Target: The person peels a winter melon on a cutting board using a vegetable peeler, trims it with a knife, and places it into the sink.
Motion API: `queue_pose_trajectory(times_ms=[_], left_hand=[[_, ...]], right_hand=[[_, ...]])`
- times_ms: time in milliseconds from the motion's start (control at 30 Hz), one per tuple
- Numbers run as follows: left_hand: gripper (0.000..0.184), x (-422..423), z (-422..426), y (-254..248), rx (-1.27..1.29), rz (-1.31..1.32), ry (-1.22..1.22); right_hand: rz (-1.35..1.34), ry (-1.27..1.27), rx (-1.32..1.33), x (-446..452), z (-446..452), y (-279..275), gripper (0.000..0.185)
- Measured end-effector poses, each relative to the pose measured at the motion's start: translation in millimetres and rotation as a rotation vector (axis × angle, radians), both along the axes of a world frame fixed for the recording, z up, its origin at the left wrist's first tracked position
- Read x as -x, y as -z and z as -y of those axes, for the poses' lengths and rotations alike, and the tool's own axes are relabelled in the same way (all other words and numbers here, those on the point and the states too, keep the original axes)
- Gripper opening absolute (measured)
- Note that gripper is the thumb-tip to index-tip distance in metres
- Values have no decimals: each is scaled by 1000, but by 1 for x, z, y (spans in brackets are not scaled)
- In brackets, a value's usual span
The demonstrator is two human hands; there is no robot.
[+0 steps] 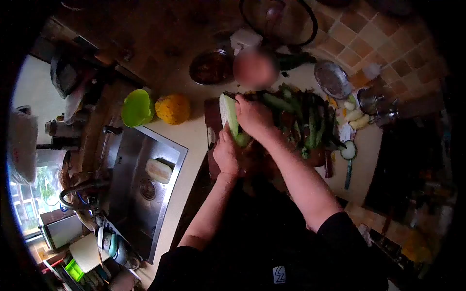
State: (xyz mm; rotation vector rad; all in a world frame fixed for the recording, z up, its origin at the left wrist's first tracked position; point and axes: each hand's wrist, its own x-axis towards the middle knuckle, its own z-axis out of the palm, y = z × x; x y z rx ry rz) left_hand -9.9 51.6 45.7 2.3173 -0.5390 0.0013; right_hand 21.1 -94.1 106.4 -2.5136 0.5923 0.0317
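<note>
A long piece of pale green gourd (229,110), with a whitish cut face, is held over the cutting board (211,116). My left hand (227,153) is closed around its lower part. My right hand (253,116) is closed at its upper right side; whether anything else is in those fingers is hidden. Just below the hands, a rounded light green piece (241,140) shows. Strips of dark green peel (313,123) are heaped on the board to the right of my right hand.
The steel sink (180,160) at left holds a pale gourd piece (158,170). A green bowl (137,107) and an orange-yellow squash (173,109) stand behind it. A dish (211,67), a metal plate (332,79) and a green-handled spoon (348,167) surround the board.
</note>
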Motion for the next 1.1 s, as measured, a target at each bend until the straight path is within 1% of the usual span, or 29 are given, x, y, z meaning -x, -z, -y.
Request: queue_pose_trajectory(times_ms=[33,67,100,133,200,233,267,367,400,467,567,667,700,800,833,900,967,1000,1033,1100], left_hand=[[81,6,1,3,68,21,-27],[80,7,2,6,46,-52,-63],[79,6,4,2,52,-50,-57],[77,5,6,-5,58,-47,-53],[72,2,7,-3,51,-46,-43],[69,1,6,5,38,-48,-39],[65,-1,6,11,26,-51,-35],[52,-2,8,21,129,-304,-131],[49,2,7,19,40,-225,-113],[44,2,10,14,-127,-54,-76],[41,6,8,9,-104,-20,-63],[45,3,8,18,-167,-19,-55],[48,1,8,11,-182,-33,-22],[58,-11,-2,-9,-208,-63,100],[62,-18,-7,-14,-197,-59,167],[69,-33,-18,-16,-152,-50,301],[75,-56,-30,-13,-83,-40,438],[75,-71,-37,-10,-22,-197,511],[75,-85,-44,-6,33,-361,568],[75,-110,-51,-7,-87,-254,770]], right_hand=[[86,-7,-26,-2,5,4,32],[172,-15,-50,-2,12,11,29],[258,-28,-73,-2,15,11,26],[133,-23,-19,-2,16,11,27],[31,31,37,-2,6,7,30],[-15,59,62,-2,-2,5,33],[17,54,120,3,-11,12,31],[-47,72,142,8,-27,2,34],[47,47,148,11,-28,4,39],[86,54,165,21,-31,4,40],[119,77,148,31,-36,-2,41],[185,121,104,32,-36,8,40],[216,140,91,33,-34,14,40],[206,169,-66,25,-7,25,40],[133,139,-90,28,8,14,41],[162,101,23,39,34,11,43],[56,170,206,50,48,1,44],[1,203,298,56,54,-1,45],[113,175,237,62,62,2,45],[339,121,115,73,72,12,45]])
